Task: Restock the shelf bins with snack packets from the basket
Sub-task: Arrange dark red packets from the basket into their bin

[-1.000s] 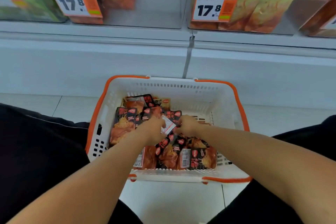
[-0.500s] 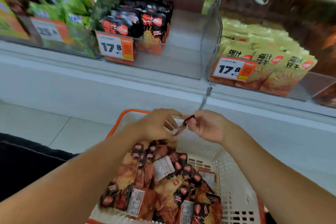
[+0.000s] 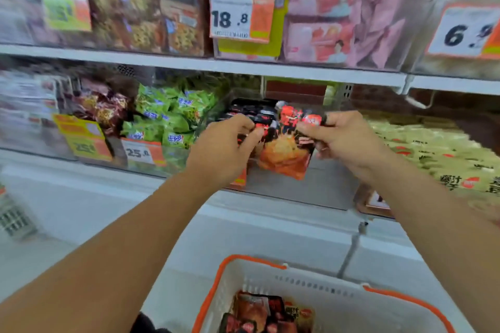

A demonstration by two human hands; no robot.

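Your two hands are up at the clear shelf bin point(image 3: 311, 184) in the middle of the lower shelf. Your right hand point(image 3: 343, 140) pinches the top corner of a red and black snack packet point(image 3: 284, 149) — thumb and fingers curled on it. The packet hangs at the front of the bin, its orange bottom pointing down. Your left hand point(image 3: 224, 149) is just left of that packet, with its fingers curled on dark packets there, though the blur makes it hard to tell which one. More dark packets point(image 3: 251, 111) sit in the bin behind your hands. Left of the bin are green packets point(image 3: 173, 113); right of it are yellow packets point(image 3: 438, 154). Below the bin, near you, stands the white basket point(image 3: 351, 303) with an orange rim — more snack packets point(image 3: 267, 313) lie inside it.
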